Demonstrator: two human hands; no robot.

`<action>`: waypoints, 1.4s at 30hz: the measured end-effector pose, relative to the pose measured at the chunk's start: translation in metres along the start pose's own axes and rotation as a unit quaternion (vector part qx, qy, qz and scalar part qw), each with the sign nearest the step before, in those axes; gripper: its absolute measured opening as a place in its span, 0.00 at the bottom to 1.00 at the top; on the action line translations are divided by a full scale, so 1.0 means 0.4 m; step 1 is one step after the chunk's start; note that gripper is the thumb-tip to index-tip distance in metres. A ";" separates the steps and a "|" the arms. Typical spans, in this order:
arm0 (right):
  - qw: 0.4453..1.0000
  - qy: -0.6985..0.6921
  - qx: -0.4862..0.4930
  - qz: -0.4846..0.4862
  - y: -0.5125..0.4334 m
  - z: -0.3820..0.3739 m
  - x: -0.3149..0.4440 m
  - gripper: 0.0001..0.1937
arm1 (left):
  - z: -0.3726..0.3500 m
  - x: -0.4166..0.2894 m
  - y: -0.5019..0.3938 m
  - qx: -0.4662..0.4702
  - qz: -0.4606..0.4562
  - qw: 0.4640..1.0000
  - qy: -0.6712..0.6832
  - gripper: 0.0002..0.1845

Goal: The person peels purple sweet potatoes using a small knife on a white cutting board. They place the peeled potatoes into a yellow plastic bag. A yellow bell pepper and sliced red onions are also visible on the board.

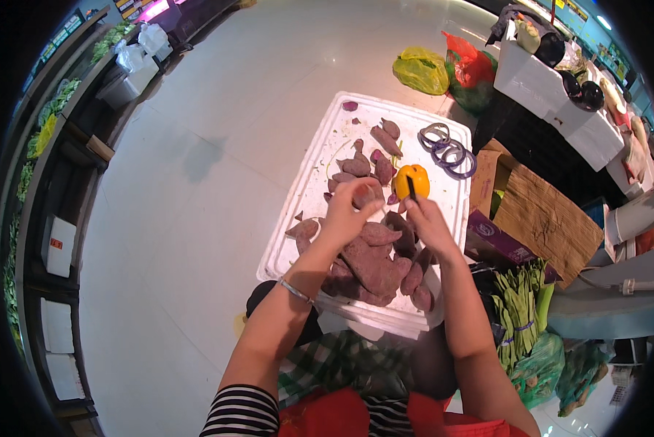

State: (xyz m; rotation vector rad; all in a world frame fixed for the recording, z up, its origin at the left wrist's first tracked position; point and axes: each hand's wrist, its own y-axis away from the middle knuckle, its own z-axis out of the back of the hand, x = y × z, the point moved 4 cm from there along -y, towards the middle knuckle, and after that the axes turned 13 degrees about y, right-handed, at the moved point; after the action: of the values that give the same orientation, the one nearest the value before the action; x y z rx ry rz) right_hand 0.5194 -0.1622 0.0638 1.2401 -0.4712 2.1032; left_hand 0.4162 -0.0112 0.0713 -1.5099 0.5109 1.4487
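Observation:
My left hand (349, 210) is over the sweet potatoes with thumb and fingers curled into a ring; I cannot tell whether anything is pinched there. In my right hand (426, 221) is a slim black tool (411, 187), pointing away from me in front of a yellow bell pepper (421, 177). Purple-skinned sweet potatoes (373, 267) are heaped on a white foam lid (316, 164), the largest nearest me. Smaller ones (354, 165) lie farther up, with cut purple pieces (350, 106) among them. Several purple tape rolls (450, 153) rest at the lid's right edge.
Cardboard boxes (551, 218), bundled green beans (518, 311) and a green plastic bag (540, 363) are to my right. Yellow (422, 71) and red (463, 60) bags sit beyond the lid. Foam boxes (556, 104) hold eggplants. Vegetable shelving (48, 180) runs along the left, across a tiled floor (168, 218).

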 end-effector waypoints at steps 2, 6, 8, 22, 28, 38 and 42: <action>0.999 0.035 -0.035 0.006 -0.002 0.046 -0.010 0.13 | 0.022 0.075 -0.018 -0.062 0.155 0.986 -0.019 0.24; 0.993 0.082 -0.079 0.017 0.036 0.150 -0.052 0.12 | 0.035 0.146 -0.042 -0.071 0.285 0.951 0.093 0.26; 0.983 0.181 -0.030 -0.010 0.068 0.181 -0.086 0.08 | 0.029 0.135 -0.045 -0.144 0.246 0.941 0.180 0.29; 0.964 0.245 0.102 -0.028 0.091 0.161 -0.132 0.22 | 0.006 0.001 -0.017 -0.055 0.084 0.994 0.046 0.17; 0.974 -0.227 0.003 -0.008 0.084 0.171 -0.060 0.29 | -0.056 -0.041 0.026 0.049 0.134 0.965 0.218 0.14; 0.981 -0.191 0.032 -0.035 0.072 0.055 -0.006 0.19 | -0.119 -0.045 0.047 0.165 0.273 0.879 0.354 0.23; 0.981 0.189 -0.028 -0.017 0.066 0.124 -0.051 0.17 | -0.016 0.047 -0.011 -0.085 0.318 0.894 0.304 0.17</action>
State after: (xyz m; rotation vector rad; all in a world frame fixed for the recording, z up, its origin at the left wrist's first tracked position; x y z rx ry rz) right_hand 0.5402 -0.2178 0.0709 0.7831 -0.3306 2.2117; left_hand 0.4273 -0.0088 0.0542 -2.0636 1.3936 1.4920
